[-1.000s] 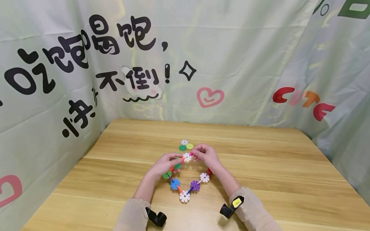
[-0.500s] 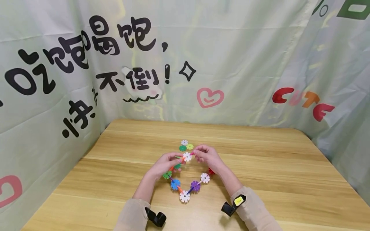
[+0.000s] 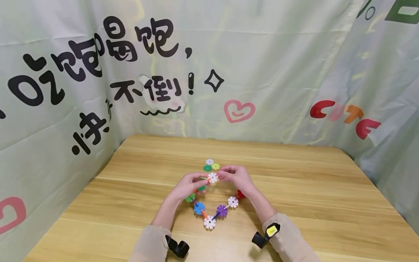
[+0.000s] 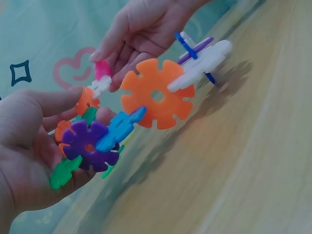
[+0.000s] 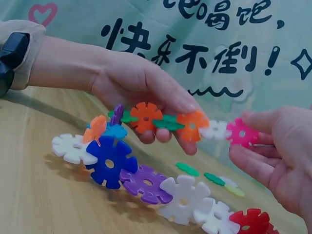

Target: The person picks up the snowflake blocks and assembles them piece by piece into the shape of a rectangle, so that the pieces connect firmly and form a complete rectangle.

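Right hand point(image 5: 278, 156) pinches a pink plastic snowflake disc point(image 5: 241, 132) between thumb and fingertips. Left hand point(image 5: 141, 85) grips an orange plastic snowflake disc point(image 5: 191, 126), fingers curled round it. A small white snowflake disc point(image 5: 215, 130) sits between the two, touching both. All three belong to a chain of interlocked multicoloured plastic snowflake discs point(image 3: 209, 213), its top end lifted between the hands, its lower loop resting on the light wooden table point(image 3: 311, 203). Three loose discs, white, green and yellow point(image 3: 210, 165), lie on the table just beyond the hands. Printed fabric backdrop point(image 3: 268, 65) behind the table.
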{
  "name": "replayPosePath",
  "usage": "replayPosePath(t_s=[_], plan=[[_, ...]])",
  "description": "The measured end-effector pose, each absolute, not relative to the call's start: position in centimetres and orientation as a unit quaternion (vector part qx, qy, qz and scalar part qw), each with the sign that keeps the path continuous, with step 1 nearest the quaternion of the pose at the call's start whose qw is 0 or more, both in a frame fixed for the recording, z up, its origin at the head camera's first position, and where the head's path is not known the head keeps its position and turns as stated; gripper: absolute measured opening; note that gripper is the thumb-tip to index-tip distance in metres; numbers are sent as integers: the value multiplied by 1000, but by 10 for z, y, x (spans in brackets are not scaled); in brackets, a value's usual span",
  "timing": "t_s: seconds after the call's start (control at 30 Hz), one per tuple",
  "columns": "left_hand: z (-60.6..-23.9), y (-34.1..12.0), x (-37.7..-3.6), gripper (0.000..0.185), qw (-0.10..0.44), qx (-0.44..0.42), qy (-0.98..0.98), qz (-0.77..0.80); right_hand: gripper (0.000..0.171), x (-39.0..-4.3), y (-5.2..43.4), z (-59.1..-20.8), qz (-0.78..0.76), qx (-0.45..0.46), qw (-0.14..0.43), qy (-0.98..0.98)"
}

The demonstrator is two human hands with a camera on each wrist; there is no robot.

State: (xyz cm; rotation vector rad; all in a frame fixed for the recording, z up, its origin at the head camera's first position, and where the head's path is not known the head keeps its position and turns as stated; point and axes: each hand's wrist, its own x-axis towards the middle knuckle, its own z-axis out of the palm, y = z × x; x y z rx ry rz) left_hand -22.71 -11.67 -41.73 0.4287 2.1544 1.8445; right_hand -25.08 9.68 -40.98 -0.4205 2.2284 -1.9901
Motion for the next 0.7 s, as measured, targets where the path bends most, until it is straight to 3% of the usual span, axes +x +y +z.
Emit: replayPosePath(t_s=[0.3, 0.7], plan=[[-420, -112, -226, 33, 117, 132, 743, 645, 27, -252, 94, -412, -648, -147, 60, 745], [-419, -101, -224, 38, 135, 141, 722, 664, 30, -251, 88, -405, -646, -140, 59, 748]])
